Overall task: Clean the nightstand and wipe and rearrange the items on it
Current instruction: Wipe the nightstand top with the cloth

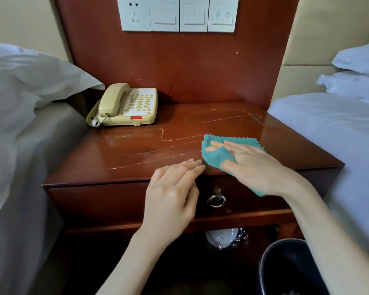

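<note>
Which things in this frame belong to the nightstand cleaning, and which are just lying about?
Job: nightstand, teal cloth under the right hand, telephone, left hand at the front edge.
Just about: waste bin, pillows, wall switches.

1 phone (128, 105), 1 cloth (216, 156), 2 hands (170, 199) (251, 167), 1 bin (263, 267)

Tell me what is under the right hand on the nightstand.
A teal cloth lies under the right hand, pressed onto the nightstand top near its front edge. The wood beneath the cloth is covered, so its state cannot be seen.
</note>
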Demonstrator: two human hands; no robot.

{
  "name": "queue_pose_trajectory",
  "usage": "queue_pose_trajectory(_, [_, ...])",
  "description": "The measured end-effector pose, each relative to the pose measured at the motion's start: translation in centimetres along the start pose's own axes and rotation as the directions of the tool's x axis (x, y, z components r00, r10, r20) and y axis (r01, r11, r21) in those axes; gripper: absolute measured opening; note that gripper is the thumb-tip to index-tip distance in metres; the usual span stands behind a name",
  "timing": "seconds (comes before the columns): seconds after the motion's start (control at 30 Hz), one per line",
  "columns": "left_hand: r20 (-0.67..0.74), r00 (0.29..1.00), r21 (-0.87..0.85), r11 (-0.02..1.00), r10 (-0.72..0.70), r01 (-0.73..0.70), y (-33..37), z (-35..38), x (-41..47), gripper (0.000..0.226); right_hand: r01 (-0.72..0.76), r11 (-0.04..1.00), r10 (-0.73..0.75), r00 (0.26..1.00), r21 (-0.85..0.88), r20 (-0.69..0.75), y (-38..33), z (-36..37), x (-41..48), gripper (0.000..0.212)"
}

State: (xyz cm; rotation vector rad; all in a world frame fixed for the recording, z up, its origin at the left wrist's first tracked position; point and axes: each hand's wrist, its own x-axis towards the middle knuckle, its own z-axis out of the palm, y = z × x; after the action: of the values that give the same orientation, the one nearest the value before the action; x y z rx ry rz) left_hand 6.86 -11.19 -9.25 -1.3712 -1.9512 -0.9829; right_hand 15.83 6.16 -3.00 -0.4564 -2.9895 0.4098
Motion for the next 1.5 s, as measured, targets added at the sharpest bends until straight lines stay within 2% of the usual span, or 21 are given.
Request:
queue_pose_trajectory(0.2, [0.072, 0.996, -0.008, 0.999, 0.047, -0.047, -0.5, -0.5, -0.2, 0.038, -0.037, 0.999, 0.036, 0.997, 0.017, 0.065, -0.1, -0.8, 4.0, 0.057])
queue_pose_trajectory(0.43, [0.117, 0.993, -0.019, 1.0, 0.022, -0.02, -0.3, -1.0, 0.1, 0.039, -0.128, 0.992, 0.129, 0.991, -0.021, 0.028, -0.6, -0.7, 8.3, 0.058])
queue_pose_trajectory(0.8, [0.085, 0.996, -0.059, 0.998, 0.013, -0.008, -0.2, -0.9, 0.0, 0.041, 0.025, 0.999, -0.027, 0.999, -0.037, -0.033, -1.8, 0.7, 3.0, 0.058])
queue_pose_trajectory(1.0, [0.103, 0.991, 0.035, 0.995, 0.086, -0.09, -0.7, -1.6, 0.2, 0.038, 0.019, 1.0, -0.02, 0.999, 0.012, 0.045, -1.8, -0.1, 4.4, 0.057])
queue_pose_trajectory(1.27, [-0.014, 1.0, 0.156, 0.988, 0.022, -0.02, -1.9, -3.1, -0.4, 0.031, -0.043, 0.999, 0.044, 0.998, -0.017, 0.048, -1.6, 0.3, 9.3, 0.06])
queue_pose_trajectory(1.5, [-0.093, 0.995, 0.1, 0.994, -0.026, 0.036, -2.3, -2.3, -1.3, 0.033, 0.027, 1.0, -0.026, 0.999, -0.01, 0.032, -2.9, 0.7, 7.0, 0.058])
